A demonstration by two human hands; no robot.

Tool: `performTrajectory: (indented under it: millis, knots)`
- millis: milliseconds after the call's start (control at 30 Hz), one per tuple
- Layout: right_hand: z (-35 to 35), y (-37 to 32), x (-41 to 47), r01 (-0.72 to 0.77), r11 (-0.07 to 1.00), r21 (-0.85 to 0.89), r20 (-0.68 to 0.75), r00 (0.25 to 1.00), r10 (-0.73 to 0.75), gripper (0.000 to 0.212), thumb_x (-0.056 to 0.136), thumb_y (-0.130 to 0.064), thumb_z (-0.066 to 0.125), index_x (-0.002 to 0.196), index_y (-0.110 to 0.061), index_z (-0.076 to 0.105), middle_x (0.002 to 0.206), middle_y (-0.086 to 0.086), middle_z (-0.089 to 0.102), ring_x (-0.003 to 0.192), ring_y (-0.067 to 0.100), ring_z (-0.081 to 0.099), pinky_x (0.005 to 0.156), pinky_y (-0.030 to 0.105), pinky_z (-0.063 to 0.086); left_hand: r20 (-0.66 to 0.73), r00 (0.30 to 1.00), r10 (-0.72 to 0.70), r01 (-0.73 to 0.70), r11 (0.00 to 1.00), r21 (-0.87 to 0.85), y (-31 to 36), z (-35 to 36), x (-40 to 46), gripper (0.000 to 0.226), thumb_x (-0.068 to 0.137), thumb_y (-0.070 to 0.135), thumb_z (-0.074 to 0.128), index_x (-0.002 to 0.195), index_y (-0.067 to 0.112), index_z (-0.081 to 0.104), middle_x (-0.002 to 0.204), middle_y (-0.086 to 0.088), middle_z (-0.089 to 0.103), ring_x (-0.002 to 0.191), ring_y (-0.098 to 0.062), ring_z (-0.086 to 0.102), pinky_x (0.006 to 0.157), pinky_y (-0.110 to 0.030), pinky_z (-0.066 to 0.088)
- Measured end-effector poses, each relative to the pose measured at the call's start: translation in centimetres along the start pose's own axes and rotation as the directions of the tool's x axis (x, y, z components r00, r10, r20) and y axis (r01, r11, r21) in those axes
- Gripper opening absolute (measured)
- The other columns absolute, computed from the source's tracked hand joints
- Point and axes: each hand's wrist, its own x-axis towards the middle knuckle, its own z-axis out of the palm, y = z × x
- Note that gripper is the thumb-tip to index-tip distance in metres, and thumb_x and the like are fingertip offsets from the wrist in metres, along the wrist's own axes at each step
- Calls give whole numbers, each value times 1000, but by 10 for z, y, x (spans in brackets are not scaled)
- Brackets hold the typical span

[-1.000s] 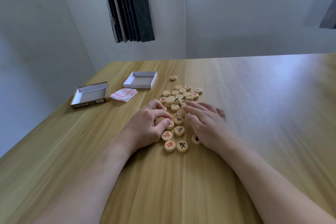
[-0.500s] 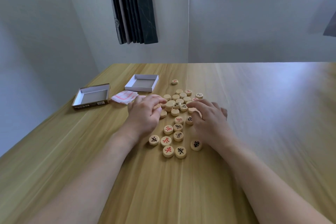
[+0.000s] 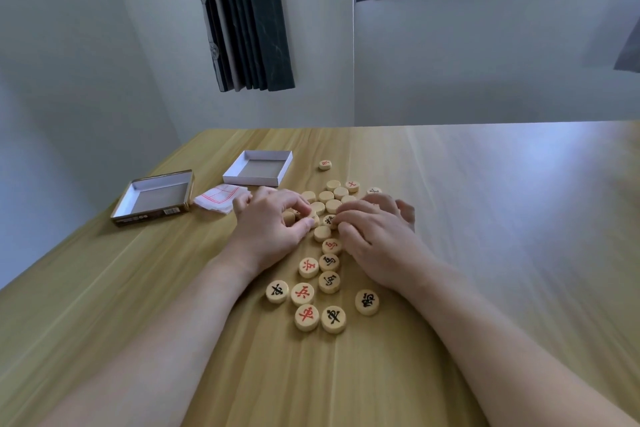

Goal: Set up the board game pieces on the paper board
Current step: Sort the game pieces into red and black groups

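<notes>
From the head view, a scatter of round wooden game pieces (image 3: pixel 329 246) lies on the wooden tabletop (image 3: pixel 485 218), some face up with red or black characters, others blank side up. Both hands sit at the middle of the pile. The left hand (image 3: pixel 268 230) has its fingers curled, thumb and fingertips pinching a piece (image 3: pixel 289 217) tipped on edge. The right hand (image 3: pixel 375 236) curls its fingers over the pieces just beside it; whether it grips one I cannot tell. Nearer the person, several face-up pieces lie between the two wrists. The folded paper board (image 3: pixel 221 198) lies just left of the left hand, touching none of the pieces, with two open box halves (image 3: pixel 258 168) beyond it.
</notes>
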Motion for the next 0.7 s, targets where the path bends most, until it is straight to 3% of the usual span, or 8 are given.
performTrajectory:
  millis: [67, 200, 300, 400, 500, 633, 700]
  knots:
    - [-2, 0, 1, -47, 998, 29, -72, 996, 49, 46, 87, -42, 28, 106, -33, 68, 122, -23, 53, 122, 2, 29, 110, 36, 15, -6, 1000, 11, -11, 1000, -4, 0, 1, 0, 11, 79, 36, 74, 82, 32, 65, 98, 24, 65, 107, -3, 47, 94, -24, 9]
    - [-11, 10, 0, -213, 973, -86, -189, 963, 194, 26, 90, -32, 46, 110, -31, 62, 117, -11, 55, 118, 13, 41, 99, 31, 14, -58, 997, 56, -59, 997, -49, 7, -1, -5, 14, 74, 42, 68, 86, 34, 66, 84, 30, 60, 95, 5, 49, 91, -25, 15]
    - [-14, 17, -3, -313, 949, 41, -120, 941, 315, 15, 88, -34, 52, 101, -32, 59, 105, -10, 54, 113, 15, 46, 97, 33, 21, -81, 996, 49, -58, 991, -119, 12, -3, -13, 9, 75, 38, 72, 79, 38, 64, 77, 33, 59, 90, 4, 53, 95, -10, 7]
    - [-10, 19, 0, -314, 947, 68, -77, 945, 319, 13, 86, -41, 55, 98, -35, 55, 97, -13, 55, 106, 14, 48, 93, 33, 25, -72, 996, 56, -64, 991, -120, 15, -5, -18, 8, 73, 45, 66, 76, 44, 59, 86, 40, 57, 88, 0, 54, 94, -5, 2]
    - [-11, 20, 4, -339, 939, 62, -16, 940, 340, 15, 84, -46, 58, 95, -38, 53, 97, -15, 54, 106, 13, 47, 91, 32, 27, -65, 996, 65, -73, 989, -129, 14, -6, -17, 6, 73, 47, 64, 75, 45, 59, 93, 44, 54, 89, 0, 54, 95, -6, 5]
    - [-10, 21, 7, -320, 947, 36, -23, 947, 321, 12, 88, -47, 55, 88, -35, 58, 97, -12, 55, 104, 14, 50, 94, 35, 32, -28, 994, 102, -105, 977, -186, 12, -6, -14, 5, 76, 50, 61, 76, 45, 63, 88, 41, 58, 92, 1, 54, 94, -27, 19]
    - [-9, 20, 6, -297, 954, 31, -42, 954, 298, 27, 94, -44, 46, 86, -26, 62, 95, -7, 56, 101, 17, 52, 93, 37, 36, -40, 995, 89, -95, 978, -186, 10, -4, -13, 5, 79, 48, 58, 80, 47, 63, 82, 31, 63, 93, 2, 53, 94, -23, 17]
